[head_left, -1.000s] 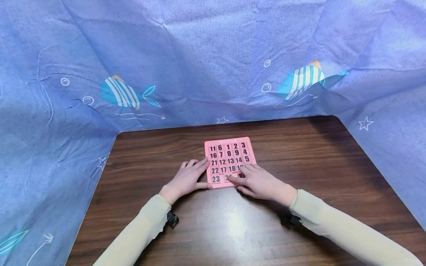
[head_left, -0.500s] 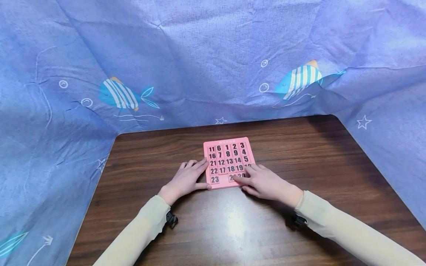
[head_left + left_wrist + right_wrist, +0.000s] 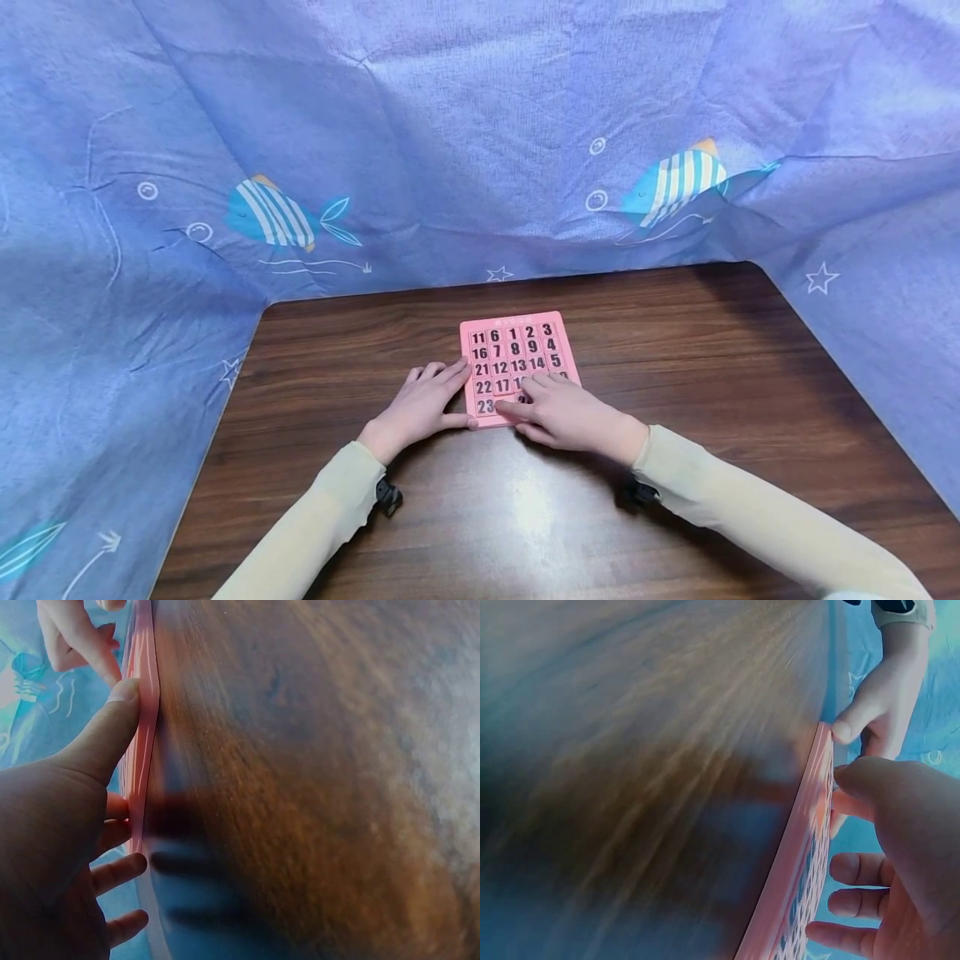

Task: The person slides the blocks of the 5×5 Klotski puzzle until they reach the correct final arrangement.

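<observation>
Tray (image 3: pixel 480 325) of numbered tiles (image 3: pixel 519 364), left hand (image 3: pixel 420 406) touching rim

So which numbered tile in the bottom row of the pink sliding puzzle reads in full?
The 23 tile, in the bottom-left corner of the pink sliding puzzle; the right hand hides at least part of any other tile in that row.

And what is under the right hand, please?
Part of the pink board and the table. Some number tiles partly show; what the right hand covers cannot be seen.
</observation>
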Demonstrator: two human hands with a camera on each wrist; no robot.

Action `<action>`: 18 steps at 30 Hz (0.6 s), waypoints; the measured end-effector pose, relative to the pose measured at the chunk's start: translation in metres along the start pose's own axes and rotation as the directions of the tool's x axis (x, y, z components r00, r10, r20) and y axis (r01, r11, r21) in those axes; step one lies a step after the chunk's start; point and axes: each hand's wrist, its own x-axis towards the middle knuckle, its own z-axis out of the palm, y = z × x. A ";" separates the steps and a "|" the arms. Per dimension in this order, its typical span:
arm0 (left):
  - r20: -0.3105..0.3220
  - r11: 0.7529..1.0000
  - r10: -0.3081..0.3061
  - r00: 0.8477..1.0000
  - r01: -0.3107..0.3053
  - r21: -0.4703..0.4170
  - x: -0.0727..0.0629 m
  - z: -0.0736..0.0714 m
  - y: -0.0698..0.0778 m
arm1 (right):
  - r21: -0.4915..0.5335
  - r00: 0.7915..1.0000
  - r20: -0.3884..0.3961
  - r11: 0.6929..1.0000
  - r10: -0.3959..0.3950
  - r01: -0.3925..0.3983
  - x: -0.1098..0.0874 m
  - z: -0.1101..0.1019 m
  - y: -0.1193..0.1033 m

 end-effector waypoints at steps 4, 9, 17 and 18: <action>-0.006 1.000 0.005 1.000 -0.005 -0.002 0.000 0.000 0.000 | -0.007 1.000 0.025 1.000 0.002 -0.002 0.009 0.001 -0.006; -0.010 1.000 0.007 1.000 -0.007 -0.001 0.000 0.000 0.000 | -0.011 0.999 0.035 1.000 0.003 -0.002 0.015 0.000 -0.010; -0.014 1.000 -0.001 1.000 0.001 -0.010 0.001 0.002 -0.001 | -0.011 0.997 0.081 1.000 0.007 -0.006 0.018 0.005 -0.010; -0.014 1.000 -0.002 1.000 0.002 -0.013 0.001 0.002 -0.001 | -0.011 0.996 0.083 1.000 0.009 -0.008 0.018 0.005 -0.010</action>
